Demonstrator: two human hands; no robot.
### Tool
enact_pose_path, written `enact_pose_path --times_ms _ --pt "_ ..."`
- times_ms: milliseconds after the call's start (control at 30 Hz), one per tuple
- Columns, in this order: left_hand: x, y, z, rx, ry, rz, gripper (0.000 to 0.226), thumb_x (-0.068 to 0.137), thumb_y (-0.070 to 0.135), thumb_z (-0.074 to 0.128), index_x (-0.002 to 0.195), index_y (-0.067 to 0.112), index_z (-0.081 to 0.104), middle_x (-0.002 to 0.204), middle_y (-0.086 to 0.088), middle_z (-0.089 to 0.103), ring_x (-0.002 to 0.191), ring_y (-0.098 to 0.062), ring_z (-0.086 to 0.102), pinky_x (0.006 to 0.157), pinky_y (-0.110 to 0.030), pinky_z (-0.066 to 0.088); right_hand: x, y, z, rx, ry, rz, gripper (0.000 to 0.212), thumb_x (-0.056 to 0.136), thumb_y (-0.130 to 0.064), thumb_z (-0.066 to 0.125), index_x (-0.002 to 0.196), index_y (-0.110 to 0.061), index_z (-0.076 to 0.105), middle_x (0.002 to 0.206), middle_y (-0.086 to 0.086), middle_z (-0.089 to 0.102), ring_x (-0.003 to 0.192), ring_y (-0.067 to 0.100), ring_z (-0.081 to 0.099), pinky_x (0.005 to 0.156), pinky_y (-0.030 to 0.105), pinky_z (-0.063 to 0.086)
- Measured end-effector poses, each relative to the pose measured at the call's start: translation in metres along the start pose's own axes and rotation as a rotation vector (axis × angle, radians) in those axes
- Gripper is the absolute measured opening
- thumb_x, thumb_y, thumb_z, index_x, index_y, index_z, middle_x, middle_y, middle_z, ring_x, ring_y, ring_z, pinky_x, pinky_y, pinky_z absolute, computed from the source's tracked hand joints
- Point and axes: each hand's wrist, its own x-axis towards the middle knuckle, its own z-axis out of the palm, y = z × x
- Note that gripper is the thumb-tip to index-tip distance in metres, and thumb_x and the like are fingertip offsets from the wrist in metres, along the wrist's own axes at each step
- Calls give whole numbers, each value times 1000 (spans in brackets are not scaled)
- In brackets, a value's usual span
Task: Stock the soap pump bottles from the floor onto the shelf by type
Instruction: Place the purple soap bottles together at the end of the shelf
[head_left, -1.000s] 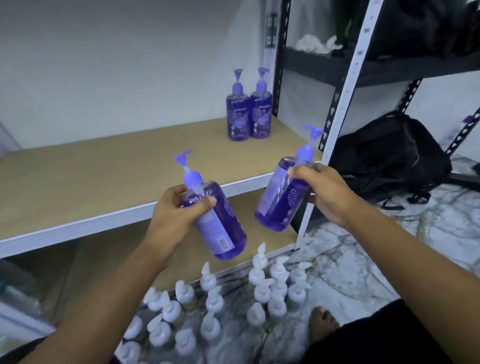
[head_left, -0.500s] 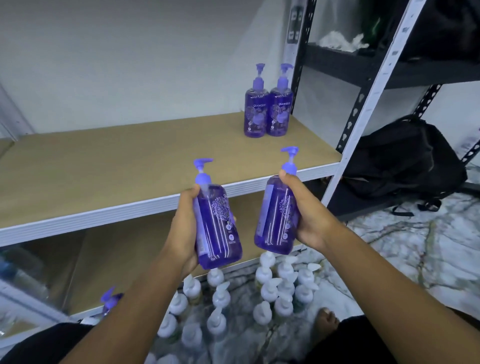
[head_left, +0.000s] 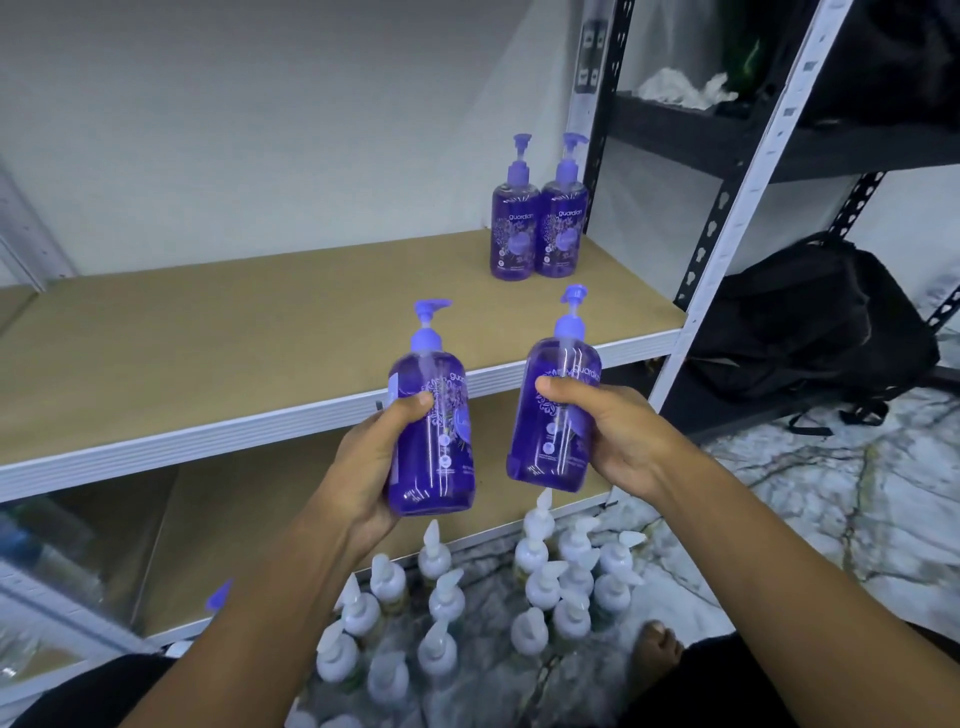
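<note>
Two purple pump bottles (head_left: 537, 223) stand on the tan shelf (head_left: 249, 343), back right corner; left hand (head_left: 366, 467) and right hand (head_left: 621, 436) each grip another; white-topped bottles (head_left: 543, 590) crowd the floor (head_left: 831, 499).

Looks like a back storeroom or stockroom to me, not a shop floor. You've got boltless metal racking with slotted uprights (head_left: 754, 171) and a bare fibreboard shelf board (head_left: 208, 353), with a plain white wall (head_left: 260, 130) behind it. 2 identical purple pump bottles (head_left: 511, 234) labelled "guardian" stand at the shelf's back corner, and a big cluster of white-topped pump bottles (head_left: 540, 587) stands straight on the marble-pattern floor (head_left: 831, 493). A black backpack (head_left: 810, 322) lies low in the darker rack (head_left: 675, 135) next door.
</note>
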Motion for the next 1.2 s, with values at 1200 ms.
enact_pose_path --times_ms 1200 --pt "46 36 54 53 -154 89 65 73 28 76 132 5 58 105 -16 70 93 -32 70 65 -41 61 24 -50 -11 -335 164 -319 57 69 -11 86 116 -22 57 101 6 74 89 24 74 79 45 62"
